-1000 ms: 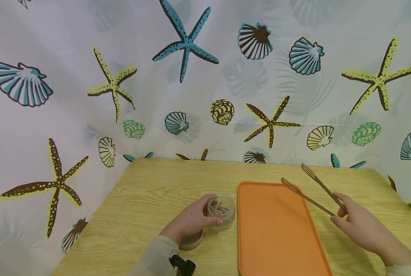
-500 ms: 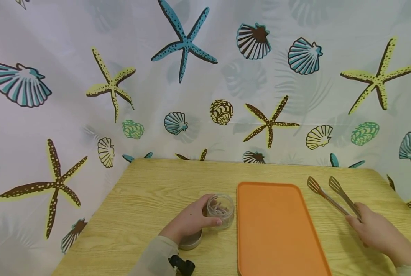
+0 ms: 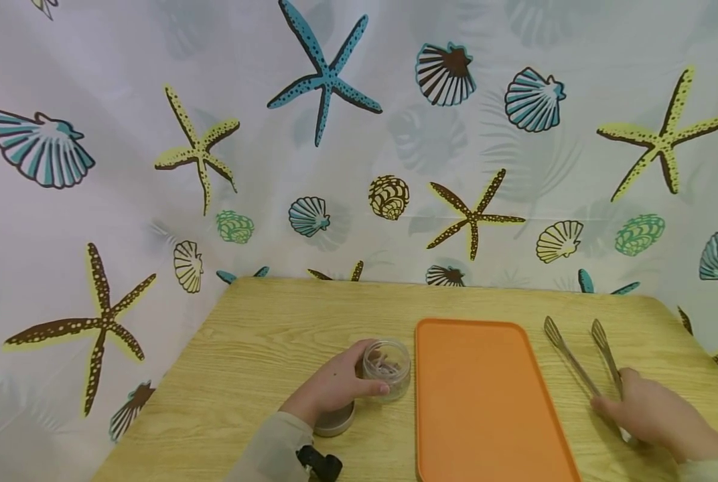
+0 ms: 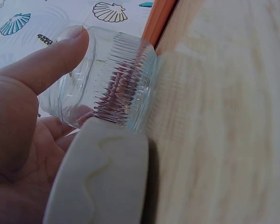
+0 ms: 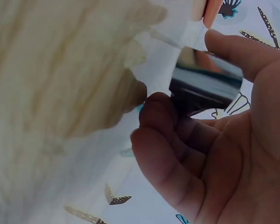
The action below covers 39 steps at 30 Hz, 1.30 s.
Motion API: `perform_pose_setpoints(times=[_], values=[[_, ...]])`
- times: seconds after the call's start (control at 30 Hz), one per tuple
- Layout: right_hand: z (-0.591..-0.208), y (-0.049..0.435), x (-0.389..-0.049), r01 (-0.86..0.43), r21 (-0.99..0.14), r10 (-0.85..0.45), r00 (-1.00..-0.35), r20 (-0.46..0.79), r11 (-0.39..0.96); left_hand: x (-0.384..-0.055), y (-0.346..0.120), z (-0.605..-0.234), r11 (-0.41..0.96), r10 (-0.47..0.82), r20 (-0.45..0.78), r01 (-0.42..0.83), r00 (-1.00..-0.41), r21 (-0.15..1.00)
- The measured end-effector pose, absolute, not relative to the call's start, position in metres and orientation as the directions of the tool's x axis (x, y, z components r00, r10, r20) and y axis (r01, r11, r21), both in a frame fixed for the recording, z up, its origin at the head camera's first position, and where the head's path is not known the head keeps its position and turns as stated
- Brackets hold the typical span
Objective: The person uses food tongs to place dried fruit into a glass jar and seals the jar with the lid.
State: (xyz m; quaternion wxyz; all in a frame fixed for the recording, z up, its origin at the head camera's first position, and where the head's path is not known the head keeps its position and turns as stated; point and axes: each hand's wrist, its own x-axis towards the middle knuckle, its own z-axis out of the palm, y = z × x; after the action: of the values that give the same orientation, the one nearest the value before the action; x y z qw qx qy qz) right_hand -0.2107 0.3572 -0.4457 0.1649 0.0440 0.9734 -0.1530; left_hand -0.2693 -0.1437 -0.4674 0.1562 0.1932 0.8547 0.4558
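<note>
My left hand (image 3: 335, 385) grips a clear glass jar (image 3: 398, 387), thumb on the near side and fingers on the far side. Its mouth is uncovered, and small pinkish-brown pieces lie inside; their kind is unclear. Ridges run round the jar's lower wall in the left wrist view. A round greyish lid (image 3: 335, 423) lies on the table, partly under my left wrist. On the right, my right hand (image 3: 660, 412) holds metal tongs (image 3: 576, 362) low over the table, their slotted tips spread apart and pointing away. The shiny hinge end of the tongs (image 5: 205, 81) sits within my curled fingers.
An orange rectangular tray (image 3: 485, 395) lies on the wood-grain table (image 3: 274, 321) between jar and tongs, close beside the jar. A white curtain (image 3: 347, 167) printed with shells and starfish hangs behind the table and at its sides.
My right hand has moved right and lower with the tongs, from over the tray's right edge to beside the tray. The left hand and jar have stayed in place.
</note>
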Motion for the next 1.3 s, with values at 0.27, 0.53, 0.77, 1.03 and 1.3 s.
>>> perform_pose_setpoints(times=[0.27, 0.53, 0.77, 1.03, 1.3], values=[[-0.448, 0.359, -0.209, 0.113, -0.256, 0.025, -0.946, -0.324, 0.960, -0.270, -0.143, -0.468, 0.508, 0.473, -0.090, 0.188, -0.876, 0.841], [-0.429, 0.340, -0.206, 0.037, -0.272, -0.018, -0.981, -0.195, 0.962, -0.271, -0.143, -0.468, 0.508, 0.469, -0.092, 0.183, -0.879, 0.842], [-0.416, 0.295, -0.209, -0.106, -0.397, -0.125, -0.992, -0.022, 0.912, -0.272, -0.143, -0.470, 0.497, 0.476, -0.087, 0.186, -0.875, 0.848], [-0.403, 0.237, -0.219, -0.261, -0.506, -0.260, -0.963, 0.073, 0.822, -0.271, -0.143, -0.470, 0.491, 0.476, -0.088, 0.181, -0.875, 0.852], [-0.396, 0.198, -0.232, -0.396, -0.500, -0.382, -0.914, 0.135, 0.770, -0.271, -0.143, -0.469, 0.505, 0.467, -0.092, 0.180, -0.879, 0.844]])
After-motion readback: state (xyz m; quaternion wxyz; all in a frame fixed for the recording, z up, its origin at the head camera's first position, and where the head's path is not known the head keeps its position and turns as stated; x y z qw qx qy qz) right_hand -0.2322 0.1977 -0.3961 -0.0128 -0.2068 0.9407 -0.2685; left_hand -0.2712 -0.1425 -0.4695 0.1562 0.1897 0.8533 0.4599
